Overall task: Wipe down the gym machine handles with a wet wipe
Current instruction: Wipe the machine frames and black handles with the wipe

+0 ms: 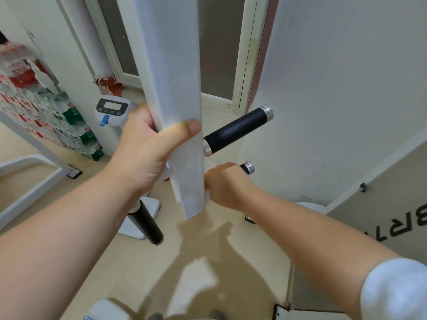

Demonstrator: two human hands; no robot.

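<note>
At the foot of the machine's white post (175, 65), both hands are at work. The left hand (147, 146) is clamped onto the post, thumb laid flat across its front face and fingers curled round the far edge. To the right of the post, the right hand (225, 185) is wrapped tight round the lower handle (245, 168). Only the handle's black tip and silver end cap poke out past the knuckles. A scrap of white shows at the post side of that fist, which looks like the wet wipe (208, 194) pressed between palm and grip. Just above, the upper handle (235, 130) juts out bare, black with silver caps at both ends. A third handle (146, 224) angles down to the left, below the left wrist. Stacked water bottles (46, 105) sit at far left, blurred.
</note>
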